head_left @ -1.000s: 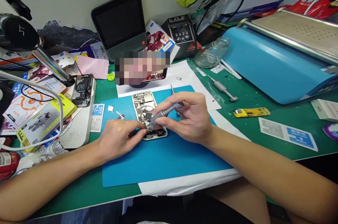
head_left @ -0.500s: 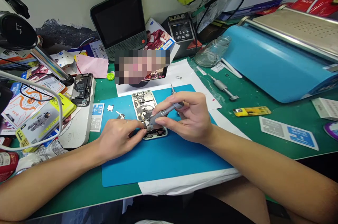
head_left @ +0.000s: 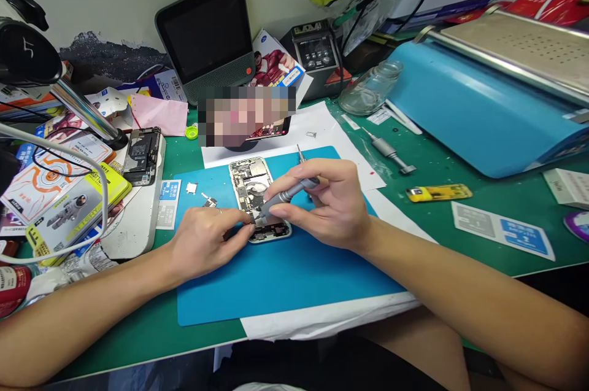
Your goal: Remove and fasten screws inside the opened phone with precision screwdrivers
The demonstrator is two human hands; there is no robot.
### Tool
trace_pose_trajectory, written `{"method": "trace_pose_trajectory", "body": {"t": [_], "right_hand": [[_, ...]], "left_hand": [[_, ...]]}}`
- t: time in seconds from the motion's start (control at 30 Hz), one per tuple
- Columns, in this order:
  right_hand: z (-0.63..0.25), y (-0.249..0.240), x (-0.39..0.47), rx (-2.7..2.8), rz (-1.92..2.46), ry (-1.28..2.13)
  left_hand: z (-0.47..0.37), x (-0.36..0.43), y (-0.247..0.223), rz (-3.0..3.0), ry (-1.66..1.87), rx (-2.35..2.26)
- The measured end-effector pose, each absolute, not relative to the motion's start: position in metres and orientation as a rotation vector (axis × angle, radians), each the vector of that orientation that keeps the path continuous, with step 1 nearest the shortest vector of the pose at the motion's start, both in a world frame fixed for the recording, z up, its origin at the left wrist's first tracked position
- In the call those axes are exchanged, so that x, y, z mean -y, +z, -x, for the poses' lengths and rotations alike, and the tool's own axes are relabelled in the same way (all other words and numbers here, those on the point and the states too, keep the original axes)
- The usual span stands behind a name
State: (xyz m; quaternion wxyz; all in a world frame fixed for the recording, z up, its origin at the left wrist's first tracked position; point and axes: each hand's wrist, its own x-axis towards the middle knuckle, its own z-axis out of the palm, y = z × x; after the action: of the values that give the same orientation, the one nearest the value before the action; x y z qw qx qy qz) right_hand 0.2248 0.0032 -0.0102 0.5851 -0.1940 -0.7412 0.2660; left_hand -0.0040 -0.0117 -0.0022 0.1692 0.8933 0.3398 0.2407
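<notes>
An opened smartphone [head_left: 254, 185], its inner parts bare, lies on a blue mat [head_left: 294, 274]. My right hand [head_left: 329, 207] grips a grey precision screwdriver [head_left: 281, 199] between thumb and fingers, the tool slanting down onto the phone's lower half. My left hand [head_left: 209, 237] has thumb and index finger closed at the phone's lower left edge, close to the screwdriver's end. What the tip touches is hidden. Behind my right hand a second screwdriver [head_left: 300, 154] shows only in part. Small metal parts [head_left: 192, 188] lie on the mat left of the phone.
Another opened phone [head_left: 142, 158] rests on a white device at left, near battery boxes [head_left: 78, 210] and a lamp pole [head_left: 87, 112]. A propped phone [head_left: 271, 129] stands behind the mat. To the right are a glass jar [head_left: 372, 89], a spare screwdriver [head_left: 387, 151] and a yellow tool [head_left: 439, 193].
Both hands keep their places at the phone. The screwdriver looks nearly the same, and the whole view has shifted very slightly.
</notes>
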Motion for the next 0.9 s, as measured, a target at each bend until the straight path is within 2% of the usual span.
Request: {"method": "trace_pose_trajectory", "body": {"t": [0.9], "right_hand": [[-0.227, -0.0089, -0.003, 1.732, 0.486, 0.602]], "left_hand": [[0.0031, 0.0117, -0.001, -2.536, 0.688, -0.965]]}}
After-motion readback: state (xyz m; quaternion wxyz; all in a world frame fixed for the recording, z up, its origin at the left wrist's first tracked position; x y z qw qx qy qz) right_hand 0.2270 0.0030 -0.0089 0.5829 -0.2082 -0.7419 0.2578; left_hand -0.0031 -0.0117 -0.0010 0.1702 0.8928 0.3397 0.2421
